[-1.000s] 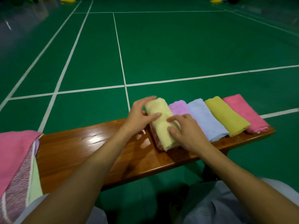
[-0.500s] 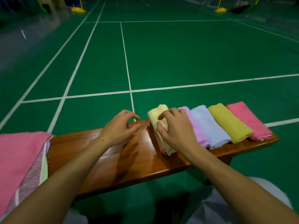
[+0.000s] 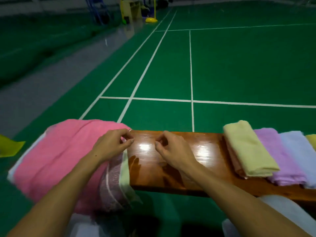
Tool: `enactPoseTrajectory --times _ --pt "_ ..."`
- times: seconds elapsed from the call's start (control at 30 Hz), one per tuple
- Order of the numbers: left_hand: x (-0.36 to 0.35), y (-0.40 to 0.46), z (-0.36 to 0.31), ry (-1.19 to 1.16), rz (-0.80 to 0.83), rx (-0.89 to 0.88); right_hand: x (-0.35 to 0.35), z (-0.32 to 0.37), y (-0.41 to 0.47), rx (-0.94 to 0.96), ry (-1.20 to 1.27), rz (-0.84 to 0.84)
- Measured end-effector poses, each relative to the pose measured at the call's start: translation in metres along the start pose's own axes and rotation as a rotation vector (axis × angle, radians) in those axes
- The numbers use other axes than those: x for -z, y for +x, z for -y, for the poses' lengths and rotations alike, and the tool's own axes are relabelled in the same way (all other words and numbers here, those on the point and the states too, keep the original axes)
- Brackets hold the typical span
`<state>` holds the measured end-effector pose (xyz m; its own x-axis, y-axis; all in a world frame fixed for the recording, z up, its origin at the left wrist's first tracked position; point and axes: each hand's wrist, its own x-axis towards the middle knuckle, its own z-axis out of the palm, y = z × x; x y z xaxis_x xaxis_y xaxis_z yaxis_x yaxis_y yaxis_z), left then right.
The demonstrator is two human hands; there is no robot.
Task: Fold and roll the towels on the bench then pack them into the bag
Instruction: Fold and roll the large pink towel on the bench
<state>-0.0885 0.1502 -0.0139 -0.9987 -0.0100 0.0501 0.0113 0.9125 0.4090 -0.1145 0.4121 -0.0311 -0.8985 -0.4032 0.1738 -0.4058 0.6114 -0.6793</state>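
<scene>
Both hands left the rolls, left hand point(image 3: 113, 145) and right hand point(image 3: 172, 151) loosely curled

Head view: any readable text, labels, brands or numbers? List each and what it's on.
None readable.
Stacked pink terry towel and folded pale yellow towel: no tag or print in view.
Glossy brown wooden bench: no marking.
Green court floor: white lines only.
Far yellow stand: too blurred to tell.

A stack of unfolded towels, pink towel point(image 3: 65, 154) uppermost, lies under the left-hand fingers point(image 3: 127, 142). Rolled towels lie side by side well right of the right-hand fingers point(image 3: 159, 145): pale yellow roll point(image 3: 248, 147), lilac roll point(image 3: 280, 158), light blue roll point(image 3: 302, 156).
</scene>
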Motion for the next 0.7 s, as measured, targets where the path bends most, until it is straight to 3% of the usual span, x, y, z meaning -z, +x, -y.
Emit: enactPoseTrajectory --times 0.23,0.4,0.7 --pt "0.042 -0.032 0.093 0.165 -0.043 0.203 -0.085 0.057 0.024 0.006 0.073 0.157" --pt "0.06 -0.047 0.156 0.315 -0.058 0.385 -0.132 0.071 0.036 -0.098 0.072 0.222" --pt "0.052 -0.046 0.156 0.18 -0.195 0.479 -0.167 0.092 0.052 -0.27 0.171 0.139"
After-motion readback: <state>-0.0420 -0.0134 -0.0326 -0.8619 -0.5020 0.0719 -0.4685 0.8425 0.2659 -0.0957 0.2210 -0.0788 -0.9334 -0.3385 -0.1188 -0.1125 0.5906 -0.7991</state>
